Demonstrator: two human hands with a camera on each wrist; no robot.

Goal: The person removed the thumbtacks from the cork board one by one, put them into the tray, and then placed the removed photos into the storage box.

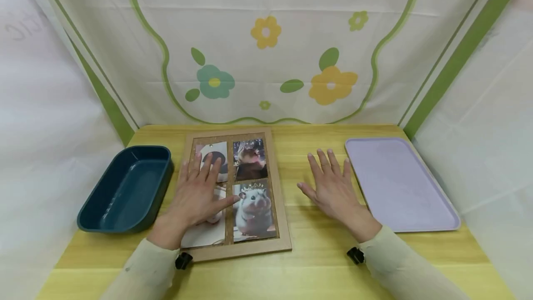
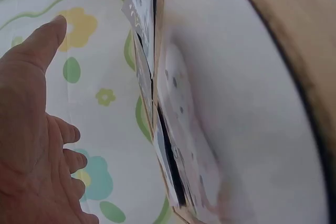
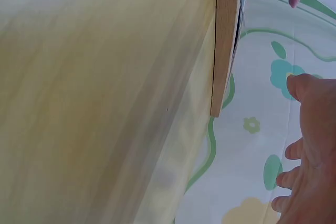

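A wood-framed cork board (image 1: 283, 230) lies on the table with photos in two rows. My left hand (image 1: 197, 196) hovers palm down above its left half, fingers spread, partly hiding the upper left photo (image 1: 222, 150) and the lower left photo (image 1: 206, 235). At the lower right of the board is a photo of a white hamster-like animal with a crown (image 1: 254, 214); a darker animal photo (image 1: 251, 163) is above it. My right hand (image 1: 335, 193), fingers spread and holding nothing, is over the table between the board and the lilac tray (image 1: 404, 184). The left wrist view shows a gap between hand and photos.
A dark teal basin (image 1: 129, 193) stands on the left side of the yellow wood-grain table (image 1: 308, 267). The tray lies flat at the right. A white flower-printed cloth (image 1: 250, 73) hangs behind the table, with white sheets on both sides.
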